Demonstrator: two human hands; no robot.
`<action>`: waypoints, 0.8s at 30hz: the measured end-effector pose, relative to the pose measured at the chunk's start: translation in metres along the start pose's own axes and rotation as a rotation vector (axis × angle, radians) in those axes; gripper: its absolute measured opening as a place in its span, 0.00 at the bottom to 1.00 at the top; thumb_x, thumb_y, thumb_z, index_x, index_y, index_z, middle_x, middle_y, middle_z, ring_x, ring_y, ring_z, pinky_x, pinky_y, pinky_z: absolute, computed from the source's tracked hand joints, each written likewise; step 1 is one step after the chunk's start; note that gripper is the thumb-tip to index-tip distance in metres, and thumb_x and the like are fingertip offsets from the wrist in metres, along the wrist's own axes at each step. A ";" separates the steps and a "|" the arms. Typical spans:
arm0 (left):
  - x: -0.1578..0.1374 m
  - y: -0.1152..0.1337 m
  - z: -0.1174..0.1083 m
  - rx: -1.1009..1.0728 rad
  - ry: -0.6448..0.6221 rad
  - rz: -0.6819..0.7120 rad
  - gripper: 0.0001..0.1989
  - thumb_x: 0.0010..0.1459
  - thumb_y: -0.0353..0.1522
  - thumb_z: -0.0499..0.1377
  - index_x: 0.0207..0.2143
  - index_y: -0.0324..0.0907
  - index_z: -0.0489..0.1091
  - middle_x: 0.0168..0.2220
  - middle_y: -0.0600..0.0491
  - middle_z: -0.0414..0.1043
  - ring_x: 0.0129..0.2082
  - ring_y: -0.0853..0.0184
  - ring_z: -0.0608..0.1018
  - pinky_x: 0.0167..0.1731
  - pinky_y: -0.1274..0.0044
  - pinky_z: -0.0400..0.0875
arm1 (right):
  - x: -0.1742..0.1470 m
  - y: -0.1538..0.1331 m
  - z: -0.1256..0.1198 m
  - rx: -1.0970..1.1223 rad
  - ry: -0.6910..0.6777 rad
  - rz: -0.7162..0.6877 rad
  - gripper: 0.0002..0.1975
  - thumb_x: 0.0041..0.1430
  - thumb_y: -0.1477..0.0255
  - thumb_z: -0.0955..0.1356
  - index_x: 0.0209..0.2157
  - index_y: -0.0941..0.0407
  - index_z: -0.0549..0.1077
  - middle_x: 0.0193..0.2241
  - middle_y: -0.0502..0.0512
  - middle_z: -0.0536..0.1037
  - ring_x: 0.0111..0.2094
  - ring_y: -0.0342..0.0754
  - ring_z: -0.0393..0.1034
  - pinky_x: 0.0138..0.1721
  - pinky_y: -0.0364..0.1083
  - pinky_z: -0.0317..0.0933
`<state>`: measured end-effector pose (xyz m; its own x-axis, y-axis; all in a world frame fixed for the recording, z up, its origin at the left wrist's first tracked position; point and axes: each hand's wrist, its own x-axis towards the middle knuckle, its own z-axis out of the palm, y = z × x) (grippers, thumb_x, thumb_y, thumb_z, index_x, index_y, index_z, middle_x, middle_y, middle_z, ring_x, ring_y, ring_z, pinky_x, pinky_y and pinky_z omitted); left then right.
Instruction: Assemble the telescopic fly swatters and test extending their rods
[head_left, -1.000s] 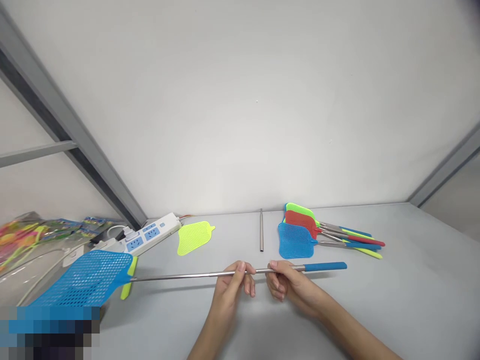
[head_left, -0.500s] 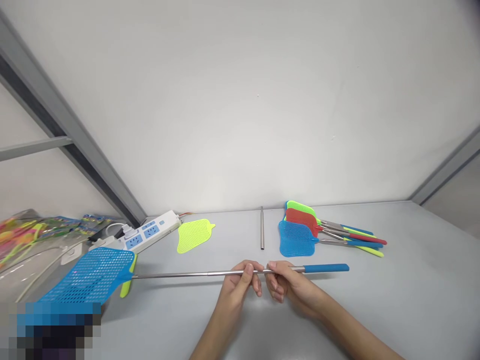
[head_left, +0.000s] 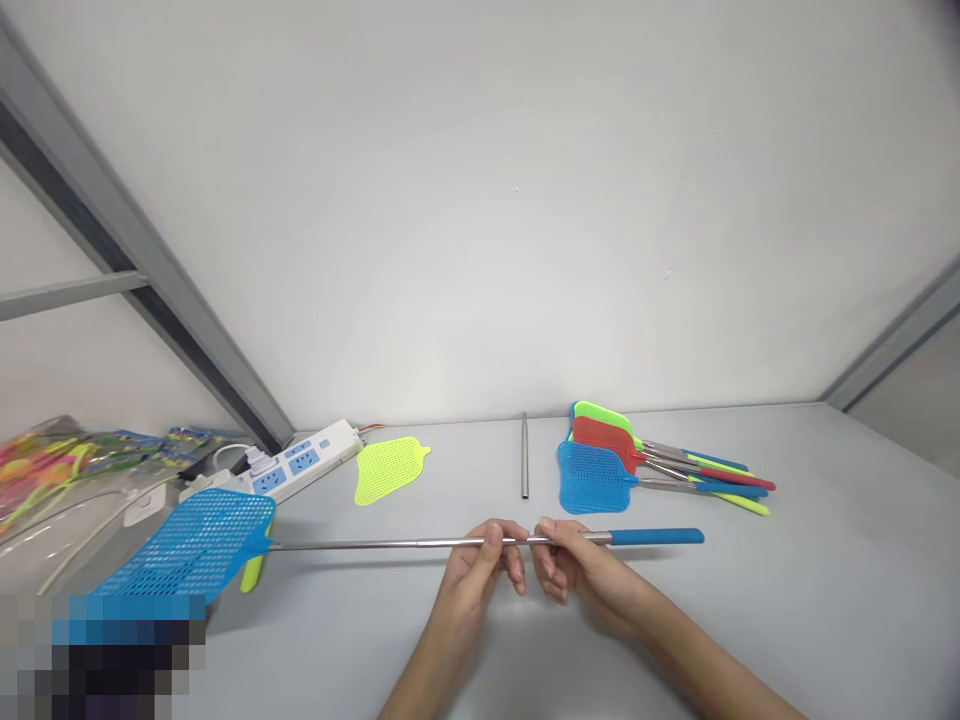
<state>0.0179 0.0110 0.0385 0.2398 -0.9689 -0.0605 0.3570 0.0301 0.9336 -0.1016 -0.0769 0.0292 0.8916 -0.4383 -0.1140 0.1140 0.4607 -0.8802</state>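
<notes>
A blue fly swatter [head_left: 196, 540] with an extended metal telescopic rod lies level across both hands, its perforated head at the left and its blue grip at the right. My left hand [head_left: 480, 572] pinches the rod near its middle between thumb and fingers. Close beside it, my right hand [head_left: 571, 562] is closed on the rod just left of the blue grip. Beyond the hands, a separate metal tube [head_left: 525, 458] lies on the table. A loose yellow-green swatter head [head_left: 390, 470] rests farther left.
Several swatters in blue, red and green [head_left: 600, 475] lie piled at the back right. A white power strip [head_left: 307, 462] with a plug stands at the left, near plastic-bagged colourful items [head_left: 52, 470]. A yellow-green handle [head_left: 253, 572] shows under the blue head. A wall closes the table's back.
The blue swatter has shifted very slightly to the right, its grip end now a little farther right. Both hands keep nearly the same place and hold.
</notes>
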 end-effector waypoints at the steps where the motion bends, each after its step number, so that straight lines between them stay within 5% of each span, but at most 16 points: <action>1: 0.000 0.000 0.000 -0.008 -0.004 0.003 0.14 0.55 0.39 0.48 0.31 0.39 0.68 0.18 0.56 0.61 0.21 0.71 0.66 0.29 0.77 0.59 | 0.000 0.000 0.001 -0.005 0.004 0.000 0.22 0.55 0.59 0.57 0.15 0.60 0.62 0.11 0.46 0.56 0.15 0.38 0.52 0.19 0.40 0.47; 10: 0.002 -0.004 -0.001 -0.026 -0.016 0.022 0.17 0.52 0.43 0.51 0.31 0.38 0.68 0.17 0.56 0.61 0.20 0.71 0.65 0.27 0.77 0.59 | 0.001 0.001 0.000 -0.034 -0.009 -0.003 0.25 0.52 0.53 0.57 0.17 0.60 0.64 0.10 0.46 0.57 0.14 0.38 0.52 0.19 0.40 0.47; 15: 0.002 -0.004 0.001 -0.069 0.019 0.013 0.18 0.51 0.43 0.51 0.30 0.38 0.68 0.17 0.55 0.62 0.20 0.70 0.66 0.28 0.76 0.60 | 0.001 0.003 0.002 -0.015 -0.001 -0.004 0.21 0.54 0.59 0.58 0.18 0.60 0.65 0.11 0.46 0.57 0.15 0.38 0.52 0.19 0.40 0.47; 24: 0.003 0.001 0.002 -0.014 0.092 0.037 0.17 0.53 0.42 0.50 0.29 0.37 0.68 0.16 0.54 0.63 0.19 0.70 0.66 0.26 0.77 0.58 | 0.000 -0.008 0.005 0.083 0.068 0.048 0.19 0.53 0.67 0.60 0.13 0.57 0.52 0.12 0.43 0.48 0.15 0.37 0.45 0.21 0.41 0.44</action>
<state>0.0170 0.0079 0.0399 0.3346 -0.9405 -0.0592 0.3593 0.0693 0.9306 -0.1005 -0.0769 0.0383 0.8651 -0.4648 -0.1884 0.1108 0.5435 -0.8321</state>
